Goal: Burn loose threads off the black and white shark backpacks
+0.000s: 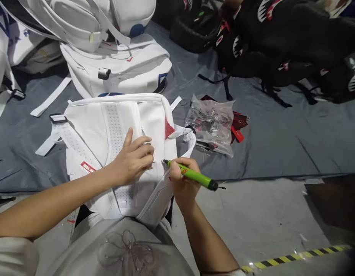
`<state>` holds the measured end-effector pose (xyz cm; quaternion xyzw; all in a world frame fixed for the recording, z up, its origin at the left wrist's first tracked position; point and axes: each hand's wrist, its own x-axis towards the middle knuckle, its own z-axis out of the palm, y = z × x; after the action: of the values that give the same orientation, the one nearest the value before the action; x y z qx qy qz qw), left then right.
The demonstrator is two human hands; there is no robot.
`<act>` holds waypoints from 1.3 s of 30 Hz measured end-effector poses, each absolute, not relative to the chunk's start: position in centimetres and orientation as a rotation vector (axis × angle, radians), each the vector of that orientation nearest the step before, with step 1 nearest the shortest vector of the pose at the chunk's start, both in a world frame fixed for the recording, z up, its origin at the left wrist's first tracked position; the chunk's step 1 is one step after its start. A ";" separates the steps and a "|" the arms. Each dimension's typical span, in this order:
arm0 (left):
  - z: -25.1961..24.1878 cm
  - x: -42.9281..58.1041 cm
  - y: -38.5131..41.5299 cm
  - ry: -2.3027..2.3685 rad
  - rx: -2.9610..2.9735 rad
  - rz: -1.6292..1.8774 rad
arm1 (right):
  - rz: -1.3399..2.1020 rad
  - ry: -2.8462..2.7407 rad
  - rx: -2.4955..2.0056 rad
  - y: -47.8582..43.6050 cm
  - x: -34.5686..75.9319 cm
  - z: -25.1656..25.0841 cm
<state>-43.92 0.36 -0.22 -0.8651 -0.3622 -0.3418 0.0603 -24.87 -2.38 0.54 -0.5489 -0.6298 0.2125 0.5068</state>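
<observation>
A white backpack [91, 126] lies back-side up on my lap and the grey sheet, its perforated shoulder straps facing me. My left hand [133, 158] rests flat on the middle of the bag with fingers stretched out, pressing it down. My right hand [183, 180] is closed around a green pen-like tool [194, 176] whose dark tip points left at the bag's right edge, close to my left fingertips. A red triangular patch [168, 129] shows on the bag near its right side strap.
More white backpacks [117, 65] are piled at the top left. Black backpacks with shark-mouth prints [281, 34] lie at the top right. A clear plastic bag with red tags [213, 122] sits right of my bag. Yellow-black tape [298, 255] marks the floor.
</observation>
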 end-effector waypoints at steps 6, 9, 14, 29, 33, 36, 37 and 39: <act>-1.0 -44.1 0.3 -1.073 -2.583 -1.085 | 0.578 -1.418 -1.383 -1.7 -26.6 1.6; -1.0 -44.0 0.5 -1.084 -2.568 -1.074 | 0.574 -1.533 -1.365 -1.3 -26.8 1.4; -1.4 -44.0 0.7 -1.107 -2.581 -1.045 | 0.452 -1.599 -1.384 -0.6 -26.6 0.8; -1.9 -44.1 0.7 -1.115 -2.567 -1.046 | 0.541 -1.627 -1.336 -0.5 -26.4 1.0; -2.1 -44.0 0.6 -1.120 -2.517 -1.090 | 0.533 -1.666 -1.330 -0.4 -26.3 0.7; -2.4 -44.0 0.6 -1.119 -2.488 -1.123 | 0.561 -1.708 -1.330 -0.3 -25.8 0.8; -2.5 -44.0 0.6 -1.115 -2.485 -1.126 | 0.592 -1.713 -1.330 -0.2 -25.5 0.9; -2.7 -44.1 0.6 -1.105 -2.485 -1.127 | 0.650 -1.723 -1.260 0.0 -24.7 1.7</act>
<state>-44.11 0.60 -2.67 -0.8400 -0.3737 -0.3808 0.0988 -24.70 -0.03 1.67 -0.5072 -0.6936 0.2618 0.4394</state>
